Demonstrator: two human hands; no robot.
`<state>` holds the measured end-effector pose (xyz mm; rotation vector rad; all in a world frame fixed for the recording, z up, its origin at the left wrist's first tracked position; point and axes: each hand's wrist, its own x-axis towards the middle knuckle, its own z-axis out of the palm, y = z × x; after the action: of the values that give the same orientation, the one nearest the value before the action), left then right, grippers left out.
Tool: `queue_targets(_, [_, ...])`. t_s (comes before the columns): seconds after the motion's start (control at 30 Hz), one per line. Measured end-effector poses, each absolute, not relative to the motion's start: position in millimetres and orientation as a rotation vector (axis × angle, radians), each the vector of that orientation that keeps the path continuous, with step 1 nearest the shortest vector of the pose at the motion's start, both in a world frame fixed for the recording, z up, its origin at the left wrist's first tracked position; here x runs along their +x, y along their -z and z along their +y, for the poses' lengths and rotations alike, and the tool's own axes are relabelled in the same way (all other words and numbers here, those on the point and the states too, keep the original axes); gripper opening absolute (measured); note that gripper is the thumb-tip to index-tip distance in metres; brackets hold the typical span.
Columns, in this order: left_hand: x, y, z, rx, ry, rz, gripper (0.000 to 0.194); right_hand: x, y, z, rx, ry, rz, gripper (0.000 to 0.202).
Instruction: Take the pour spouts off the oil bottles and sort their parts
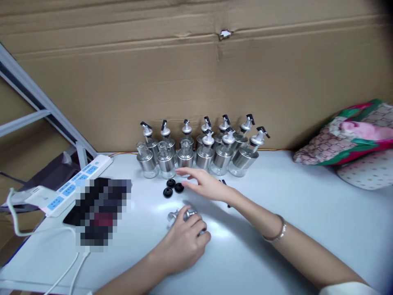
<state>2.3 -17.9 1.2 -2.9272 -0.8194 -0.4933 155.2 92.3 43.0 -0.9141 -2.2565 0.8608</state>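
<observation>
Bottles [205, 157] of glass and brushed metal stood two rows deep along the cardboard [147, 82], and there you were, both hands in front of them! Three at the left end of the front row showed bare necks; the other three, and the whole back row, wore silver spouts [208, 140]. Your right hand [204, 184] stretched out over the table [276, 246], fingers loose and spread, nothing in their grasp, the thumb right by three black stoppers [170, 183] grouped just before the bottles; whether it touched one, you couldn't tell. Nearer you, your left hand [188, 239] had its fingers bent over silver metal pieces [173, 214], partly hiding them, so it was impossible to tell how firmly they were gripped. Small black parts [223, 182] peeped out beside your right wrist, and off left lay a power strip [76, 186]!
</observation>
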Motion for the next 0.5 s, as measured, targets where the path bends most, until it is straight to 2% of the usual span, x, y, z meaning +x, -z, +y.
queue_targets(0.13, [2.5, -2.0, -18.5, -2.967, 0.489, -0.842, 0.01, 148.7, -40.2, 93.6, -0.869, -0.873, -2.229, 0.059])
queue_targets(0.3, [3.9, -1.9, -18.6, -2.971, 0.534, -0.852, 0.011, 156.4, -44.0, 89.0, -0.963, -0.638, -1.912, 0.033])
queue_targets(0.43, [4.7, -4.3, -19.2, -2.983, 0.629, -0.784, 0.013, 162.1, -48.7, 95.6, -1.047, -0.246, -1.452, 0.038])
queue_targets(0.5, [5.6, -5.7, -20.4, -2.984, 0.717, -0.744, 0.015, 163.0, -48.2, 106.4, -1.051, -0.248, -1.422, 0.047])
